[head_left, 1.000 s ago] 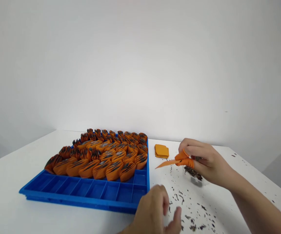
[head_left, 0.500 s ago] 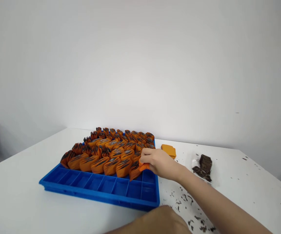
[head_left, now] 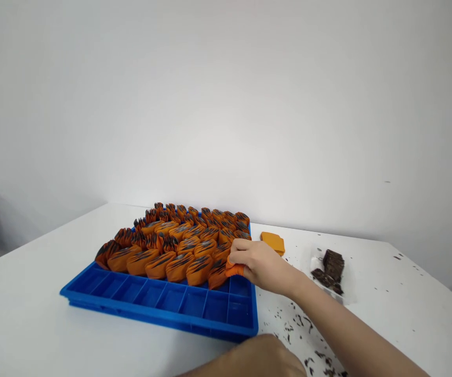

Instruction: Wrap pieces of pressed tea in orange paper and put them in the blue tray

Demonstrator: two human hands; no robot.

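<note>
A blue compartment tray [head_left: 159,317] holds rows of orange bundles [head_left: 157,266] of thin sheets with dark streaked edges. My right hand [head_left: 263,264] reaches over the tray's right side, its fingers curled closed around bright orange material [head_left: 234,270] that looks like another bundle. It is beside the last bundle [head_left: 217,275] of the nearest filled row; the palm side is hidden. My left hand [head_left: 263,357] is low in the view by the tray's near right corner. Its back shows, and its fingers are hidden.
Right of the tray lies a stack of yellow-orange sheets [head_left: 273,242]. Farther right, a clear plastic tray [head_left: 347,299] holds dark brown flat pieces [head_left: 333,266]. Dark crumbs [head_left: 308,324] are scattered on the white table [head_left: 18,309]. A white wall [head_left: 226,104] stands behind.
The view has shifted slightly. My right hand remains at the same tray place with its fingers closed, and my left hand has barely moved.
</note>
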